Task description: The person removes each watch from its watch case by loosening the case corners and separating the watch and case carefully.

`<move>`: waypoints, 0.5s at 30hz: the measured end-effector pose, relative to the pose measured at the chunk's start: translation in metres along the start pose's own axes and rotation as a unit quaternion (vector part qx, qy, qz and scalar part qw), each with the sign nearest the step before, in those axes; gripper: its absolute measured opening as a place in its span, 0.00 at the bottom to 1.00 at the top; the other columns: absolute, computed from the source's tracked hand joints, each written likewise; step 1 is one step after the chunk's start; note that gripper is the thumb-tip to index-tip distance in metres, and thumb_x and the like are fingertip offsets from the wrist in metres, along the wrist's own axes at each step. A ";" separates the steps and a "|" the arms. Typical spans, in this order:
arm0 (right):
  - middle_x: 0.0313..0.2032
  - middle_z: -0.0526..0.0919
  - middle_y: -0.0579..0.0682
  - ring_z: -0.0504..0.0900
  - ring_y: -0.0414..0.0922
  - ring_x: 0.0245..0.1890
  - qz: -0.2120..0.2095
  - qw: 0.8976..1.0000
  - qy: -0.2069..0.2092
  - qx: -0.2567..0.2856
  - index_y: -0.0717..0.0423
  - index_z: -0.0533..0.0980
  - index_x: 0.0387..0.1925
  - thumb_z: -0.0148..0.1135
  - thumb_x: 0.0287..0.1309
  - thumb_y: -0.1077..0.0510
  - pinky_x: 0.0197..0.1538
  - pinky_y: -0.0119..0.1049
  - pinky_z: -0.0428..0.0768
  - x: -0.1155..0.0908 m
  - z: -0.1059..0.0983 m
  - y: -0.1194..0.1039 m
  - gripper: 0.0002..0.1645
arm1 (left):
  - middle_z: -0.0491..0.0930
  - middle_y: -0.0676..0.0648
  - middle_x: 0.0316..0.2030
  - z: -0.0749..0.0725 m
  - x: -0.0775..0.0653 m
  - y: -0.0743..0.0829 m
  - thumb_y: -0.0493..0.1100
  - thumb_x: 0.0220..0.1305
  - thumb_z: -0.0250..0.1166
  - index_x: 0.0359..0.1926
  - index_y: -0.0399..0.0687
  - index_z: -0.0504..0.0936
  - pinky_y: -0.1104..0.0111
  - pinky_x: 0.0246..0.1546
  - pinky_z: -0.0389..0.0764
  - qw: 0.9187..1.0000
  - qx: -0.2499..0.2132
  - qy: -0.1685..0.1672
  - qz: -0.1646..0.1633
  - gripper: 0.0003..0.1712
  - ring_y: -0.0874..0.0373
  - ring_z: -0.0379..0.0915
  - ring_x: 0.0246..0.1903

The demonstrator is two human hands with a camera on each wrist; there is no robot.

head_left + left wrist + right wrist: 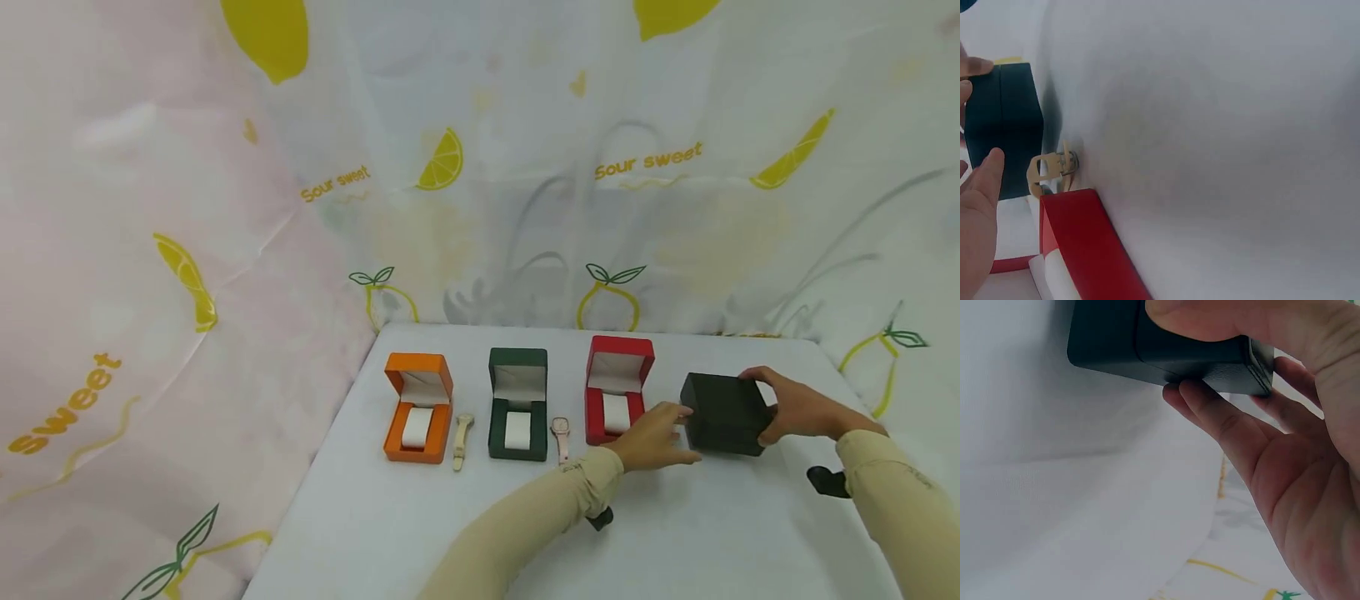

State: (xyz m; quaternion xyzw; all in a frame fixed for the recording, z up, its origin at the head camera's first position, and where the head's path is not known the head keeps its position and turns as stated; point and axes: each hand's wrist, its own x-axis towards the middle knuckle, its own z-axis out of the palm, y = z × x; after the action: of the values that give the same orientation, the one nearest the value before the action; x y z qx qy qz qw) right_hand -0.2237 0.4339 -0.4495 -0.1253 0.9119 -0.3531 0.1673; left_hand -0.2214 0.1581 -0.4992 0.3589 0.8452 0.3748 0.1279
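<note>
A closed dark watch box (726,414) is at the right of the table, its lid seam visible in the left wrist view. My right hand (806,408) grips it by its right side, thumb on one face and fingers on another, as the right wrist view shows. My left hand (654,437) reaches toward the box's left side with fingers spread; whether a fingertip touches it I cannot tell. Beside that hand stands an open red watch box (616,408) with a white cushion. A beige-strapped watch (1054,167) lies between the red and dark boxes, hidden in the head view.
Further left stand an open green watch box (517,431) and an open orange watch box (417,429), both with white cushions. A pink watch (561,437) and a cream watch (462,442) lie beside them. Lemon-print cloth (480,225) hangs behind the white table (360,525).
</note>
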 end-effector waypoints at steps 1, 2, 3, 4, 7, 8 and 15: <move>0.65 0.50 0.75 0.81 0.60 0.43 0.004 1.000 -0.004 0.006 0.67 0.49 0.67 0.78 0.29 0.69 0.40 0.44 0.79 0.000 -0.001 0.003 0.63 | 0.69 0.55 0.59 0.003 0.007 0.001 0.47 0.59 0.72 0.67 0.47 0.66 0.87 0.43 0.71 1.000 0.012 0.003 -0.003 0.38 0.72 0.72 0.49; 0.65 0.49 0.75 0.81 0.59 0.43 0.008 1.000 -0.006 0.010 0.67 0.49 0.67 0.78 0.29 0.70 0.40 0.44 0.79 0.000 -0.001 0.006 0.64 | 0.69 0.56 0.59 0.006 0.013 0.002 0.48 0.58 0.72 0.67 0.47 0.66 0.87 0.42 0.70 1.000 0.026 0.004 -0.005 0.39 0.73 0.71 0.48; 0.65 0.48 0.75 0.81 0.59 0.43 0.011 1.000 -0.009 0.014 0.67 0.49 0.67 0.78 0.28 0.70 0.40 0.43 0.79 -0.001 -0.001 0.008 0.64 | 0.69 0.56 0.59 0.008 0.019 0.003 0.49 0.58 0.73 0.67 0.47 0.66 0.87 0.43 0.70 0.999 0.042 0.007 -0.005 0.39 0.73 0.70 0.47; 0.65 0.47 0.76 0.80 0.60 0.43 0.016 1.000 -0.011 0.017 0.67 0.49 0.67 0.78 0.28 0.70 0.40 0.44 0.79 -0.002 -0.002 0.011 0.64 | 0.69 0.56 0.59 0.011 0.025 0.003 0.50 0.58 0.73 0.67 0.48 0.66 0.86 0.45 0.70 0.998 0.058 0.009 -0.004 0.40 0.73 0.70 0.48; 0.66 0.47 0.76 0.80 0.60 0.44 0.029 0.999 -0.011 0.018 0.67 0.48 0.67 0.78 0.28 0.70 0.42 0.45 0.79 -0.005 -0.002 0.017 0.65 | 0.68 0.57 0.62 0.016 0.040 0.007 0.54 0.56 0.73 0.68 0.49 0.65 0.79 0.53 0.70 0.995 0.102 0.010 -0.007 0.43 0.72 0.66 0.55; 0.65 0.47 0.76 0.80 0.61 0.44 0.028 0.999 -0.010 0.014 0.68 0.48 0.67 0.78 0.28 0.70 0.43 0.47 0.79 -0.006 -0.001 0.018 0.65 | 0.67 0.57 0.63 0.017 0.045 0.009 0.55 0.55 0.73 0.68 0.49 0.64 0.75 0.56 0.70 0.993 0.117 0.009 -0.010 0.44 0.72 0.64 0.58; 0.59 0.63 0.73 0.73 0.61 0.47 0.025 0.996 0.014 -0.088 0.65 0.53 0.64 0.81 0.19 0.72 0.48 0.56 0.75 0.003 0.007 0.012 0.66 | 0.62 0.54 0.66 0.028 0.069 0.011 0.59 0.46 0.78 0.70 0.49 0.62 0.59 0.60 0.71 0.987 0.141 0.025 -0.068 0.54 0.68 0.59 0.64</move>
State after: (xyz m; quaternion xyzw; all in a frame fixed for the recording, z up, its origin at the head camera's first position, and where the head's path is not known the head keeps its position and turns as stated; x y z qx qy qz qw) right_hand -0.2247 0.4373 -0.4631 -0.1118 0.9446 -0.2689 0.1515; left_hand -0.2511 0.2272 -0.5066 0.3053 0.9151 0.2508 0.0803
